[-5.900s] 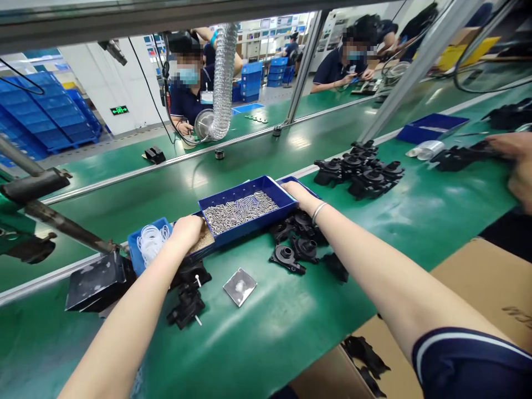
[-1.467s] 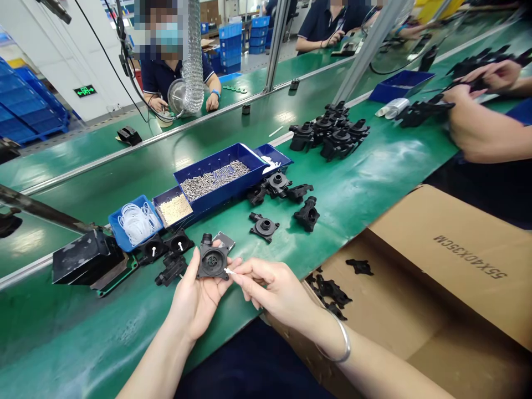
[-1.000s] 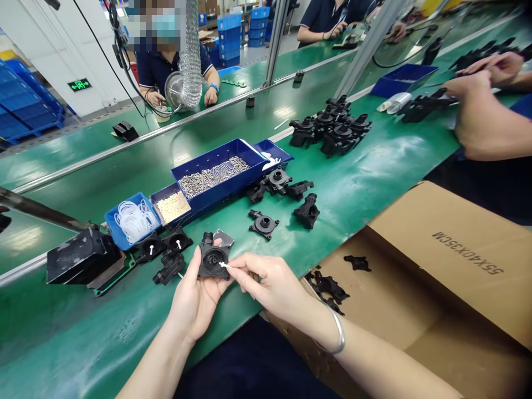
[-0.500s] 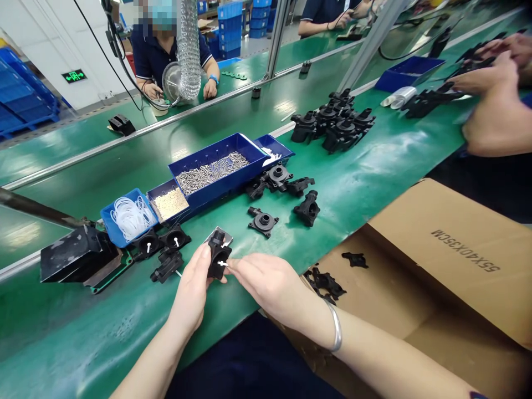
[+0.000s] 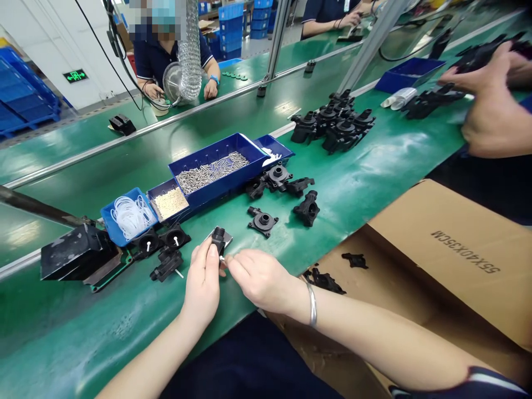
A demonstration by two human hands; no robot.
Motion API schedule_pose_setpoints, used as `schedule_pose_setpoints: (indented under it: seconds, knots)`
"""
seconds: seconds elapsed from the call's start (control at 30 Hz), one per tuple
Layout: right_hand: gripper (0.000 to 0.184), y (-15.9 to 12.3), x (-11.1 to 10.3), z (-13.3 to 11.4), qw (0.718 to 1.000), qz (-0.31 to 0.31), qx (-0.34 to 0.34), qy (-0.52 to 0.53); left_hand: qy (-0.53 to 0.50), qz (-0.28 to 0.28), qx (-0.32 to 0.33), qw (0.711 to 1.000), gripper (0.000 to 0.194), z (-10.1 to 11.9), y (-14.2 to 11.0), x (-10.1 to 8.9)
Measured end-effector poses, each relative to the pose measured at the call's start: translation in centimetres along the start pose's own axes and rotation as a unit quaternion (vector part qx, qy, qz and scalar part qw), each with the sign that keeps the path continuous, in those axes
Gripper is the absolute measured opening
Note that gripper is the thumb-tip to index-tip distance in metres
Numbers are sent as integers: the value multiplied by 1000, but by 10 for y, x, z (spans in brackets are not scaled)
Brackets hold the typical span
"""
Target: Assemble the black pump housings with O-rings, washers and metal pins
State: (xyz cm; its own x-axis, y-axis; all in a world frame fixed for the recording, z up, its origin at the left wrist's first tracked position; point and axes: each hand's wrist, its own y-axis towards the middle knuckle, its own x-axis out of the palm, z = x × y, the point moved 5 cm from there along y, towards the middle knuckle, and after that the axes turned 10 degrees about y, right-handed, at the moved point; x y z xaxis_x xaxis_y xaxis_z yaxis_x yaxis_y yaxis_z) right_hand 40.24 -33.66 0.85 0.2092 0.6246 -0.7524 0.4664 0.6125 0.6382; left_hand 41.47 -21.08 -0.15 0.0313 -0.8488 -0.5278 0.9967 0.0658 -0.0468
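Note:
My left hand (image 5: 203,280) is wrapped round a black plastic pump housing (image 5: 218,237) with a threaded spout pointing up. My right hand (image 5: 257,277) has its fingertips closed on a small white pin (image 5: 221,259) at the housing's side. Fingers hide much of the housing, its opening included. A flat metallic piece (image 5: 228,237) shows just behind it. Left of my hands lie similar black housings (image 5: 166,265), with white pins standing in or sticking out of them. A black part with a round collar (image 5: 264,222) rests on the green bench beyond my right hand.
Blue bins with metal pins (image 5: 208,190), beige bits (image 5: 185,212) and white rings (image 5: 121,242) stand ahead. More black housings (image 5: 332,122) are piled farther right. An open cardboard box (image 5: 449,221) sits below the bench edge. A co-worker's hand (image 5: 486,94) holds black parts.
My left hand has turned the housing, so its opening no longer faces me. My right hand has shifted slightly left and up, staying at the white pin.

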Motion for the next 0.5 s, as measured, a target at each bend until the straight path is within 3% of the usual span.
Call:
schedule_pose_setpoints:
  seconds: [0.2,0.3,0.43,0.5]
  knots:
    - [28,7,4,7,999,14,-13,32,36,-3,10,999,48,-6,5,-4]
    - [27,11,8,14,997,12,33,63,-39,-26,-40,998,50,-14,6,-3]
    - [13,10,9,17,987,8,89,134,-190,-64,-86,976,46,-18,8,2]
    - [21,8,5,20,982,15,116,147,-200,-62,-83,974,45,-18,12,-2]
